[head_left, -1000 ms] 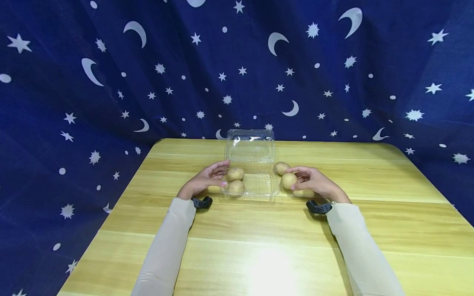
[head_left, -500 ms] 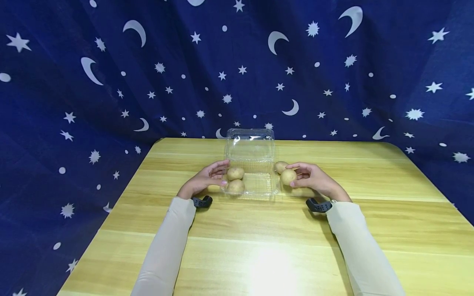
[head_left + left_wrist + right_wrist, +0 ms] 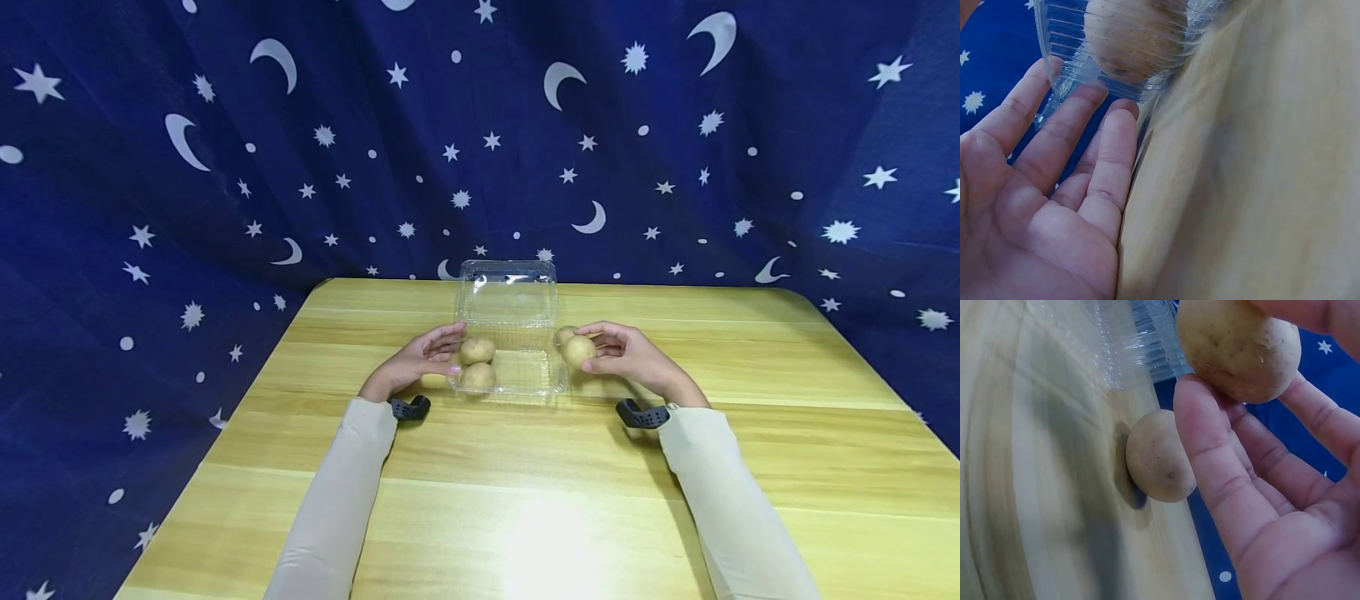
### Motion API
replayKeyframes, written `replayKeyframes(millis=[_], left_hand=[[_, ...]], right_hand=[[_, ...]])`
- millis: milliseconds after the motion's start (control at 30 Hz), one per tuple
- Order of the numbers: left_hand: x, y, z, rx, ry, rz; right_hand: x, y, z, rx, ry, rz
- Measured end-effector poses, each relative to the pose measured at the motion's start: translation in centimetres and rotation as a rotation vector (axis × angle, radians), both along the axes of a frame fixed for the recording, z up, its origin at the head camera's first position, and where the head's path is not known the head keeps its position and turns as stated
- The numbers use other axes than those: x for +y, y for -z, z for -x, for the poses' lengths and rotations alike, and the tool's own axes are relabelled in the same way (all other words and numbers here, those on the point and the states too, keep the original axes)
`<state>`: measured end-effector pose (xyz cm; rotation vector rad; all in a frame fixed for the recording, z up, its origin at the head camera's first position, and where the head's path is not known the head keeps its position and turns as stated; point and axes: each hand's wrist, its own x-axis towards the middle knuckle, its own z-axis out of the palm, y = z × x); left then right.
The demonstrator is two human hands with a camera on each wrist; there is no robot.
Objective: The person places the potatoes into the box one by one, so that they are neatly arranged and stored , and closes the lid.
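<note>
A clear plastic clamshell box (image 3: 525,372) stands with its lid raised at the back. Two potatoes (image 3: 477,377) lie in its left half. My left hand (image 3: 417,364) rests against the box's left side, and in the left wrist view its nearly straight fingers (image 3: 1116,150) touch the ribbed wall. With fingertips and thumb my right hand (image 3: 633,358) pinches a potato (image 3: 578,352) just off the box's right edge. The right wrist view shows this held potato (image 3: 1238,350) raised above the table. Another potato (image 3: 1159,456) sits on the table behind it, partly hidden in the head view.
The wooden table (image 3: 480,500) reaches forward to a dark blue curtain (image 3: 480,125) with stars and moons. Black wrist straps (image 3: 643,415) circle both wrists. The raised lid (image 3: 507,292) stands close before the curtain.
My right hand has lifted the potato and shifted slightly left and away from me, nearer the box's right edge. The left hand and the box stay in place.
</note>
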<state>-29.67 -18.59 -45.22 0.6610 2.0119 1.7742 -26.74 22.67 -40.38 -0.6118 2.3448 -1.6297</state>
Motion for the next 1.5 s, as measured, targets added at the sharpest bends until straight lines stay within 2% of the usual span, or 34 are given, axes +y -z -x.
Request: replayKeyframes(millis=[367, 633, 767, 900, 1500], left_hand=[[0.0, 0.0, 0.0, -0.004, 0.0, -0.012], [0.0, -0.1, 0.0, -0.015, -0.005, -0.012], [0.0, -0.2, -0.1, -0.011, -0.008, -0.009], [0.0, -0.1, -0.1, -0.007, -0.01, -0.011], [0.0, -0.3, -0.2, -0.018, -0.006, -0.008]], right_hand=[[-1.2, 0.0, -0.1, 0.021, -0.029, 0.072], [-1.9, -0.1, -0.2, 0.037, -0.002, 0.032], [-2.4, 0.0, -0.1, 0.086, 0.008, 0.029], [-2.8, 0.2, -0.1, 0.129, 0.006, 0.04], [-5.1, 0.9, -0.5, 0.198, 0.001, 0.031]])
